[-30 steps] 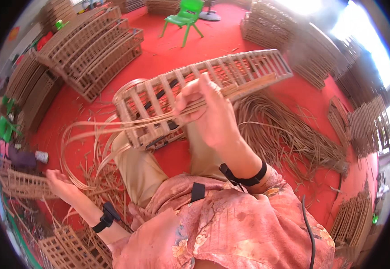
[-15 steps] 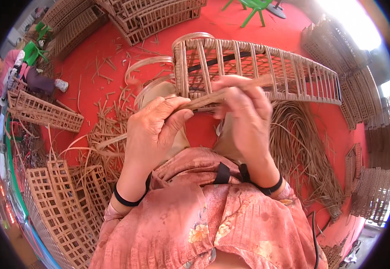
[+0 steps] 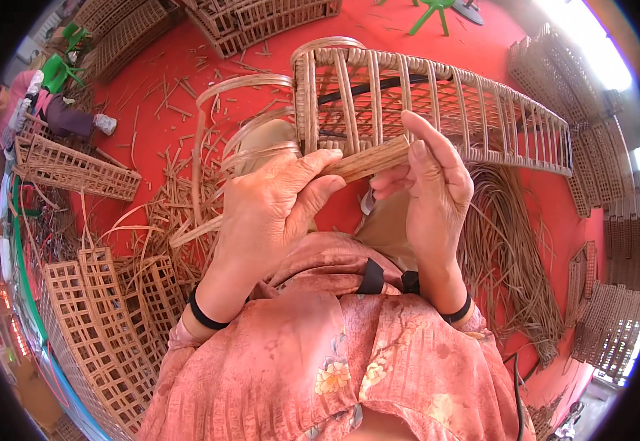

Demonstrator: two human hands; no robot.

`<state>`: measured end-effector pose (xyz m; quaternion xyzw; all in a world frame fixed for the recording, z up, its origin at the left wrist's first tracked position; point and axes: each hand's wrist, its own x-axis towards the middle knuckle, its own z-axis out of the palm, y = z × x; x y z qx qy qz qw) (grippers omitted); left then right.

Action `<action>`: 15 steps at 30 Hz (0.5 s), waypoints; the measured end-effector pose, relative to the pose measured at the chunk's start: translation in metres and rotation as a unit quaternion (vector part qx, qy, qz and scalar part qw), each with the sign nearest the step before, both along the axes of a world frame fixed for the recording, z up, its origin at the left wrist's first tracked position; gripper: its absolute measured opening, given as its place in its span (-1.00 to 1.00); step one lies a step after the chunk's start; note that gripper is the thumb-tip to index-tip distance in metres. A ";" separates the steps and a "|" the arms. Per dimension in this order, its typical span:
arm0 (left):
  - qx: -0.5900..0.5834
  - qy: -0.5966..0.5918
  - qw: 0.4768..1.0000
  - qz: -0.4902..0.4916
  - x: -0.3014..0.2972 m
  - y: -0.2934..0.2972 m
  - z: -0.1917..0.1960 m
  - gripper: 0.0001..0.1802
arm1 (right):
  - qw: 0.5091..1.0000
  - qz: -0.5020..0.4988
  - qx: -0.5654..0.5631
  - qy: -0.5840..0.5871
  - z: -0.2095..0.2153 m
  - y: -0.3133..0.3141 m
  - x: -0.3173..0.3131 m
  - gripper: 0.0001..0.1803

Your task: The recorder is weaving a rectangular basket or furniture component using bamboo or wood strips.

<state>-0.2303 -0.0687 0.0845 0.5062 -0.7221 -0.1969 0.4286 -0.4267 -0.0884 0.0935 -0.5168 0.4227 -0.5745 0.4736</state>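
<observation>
Left hand (image 3: 261,202): thumb and forefinger pinching, back upward.
Right hand (image 3: 437,180): fingers extended far and left.
Wrists (image 3: 224,288): well apart.

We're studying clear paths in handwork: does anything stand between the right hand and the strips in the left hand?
Nothing visible: the right hand is at one end of the strips held by the left hand; the openwork wicker basket lies beyond both.

Flat strips (image 3: 371,159) finished matt, wood-like, faintly grained. Basket-like frame (image 3: 434,110) woven in brown, cane-like material: rim (image 3: 437,70) ridged, slats (image 3: 375,95) smooth, softly sheened. Red floor (image 3: 379,22) smoothly surfaced; toward its right edge, loose strands (image 3: 515,257) seen matt, fibrous. Pink shirt (image 3: 276,345) made of creased, printed cloth; green chair (image 3: 434,4) moulded in shiny plastic.
</observation>
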 end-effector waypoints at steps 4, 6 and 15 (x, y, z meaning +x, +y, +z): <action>-0.097 -0.138 0.985 0.035 -0.003 0.005 0.004 -0.60 | 0.998 0.038 0.027 -0.052 -0.001 0.002 0.007 -0.62; -0.117 -0.166 0.978 0.042 -0.006 0.006 0.000 -0.56 | 0.994 0.052 0.042 -0.087 0.001 0.004 0.008 -0.60; -0.099 -0.112 0.989 0.002 -0.005 0.012 -0.011 -0.50 | 0.998 0.034 -0.018 0.054 -0.004 0.012 0.012 -0.73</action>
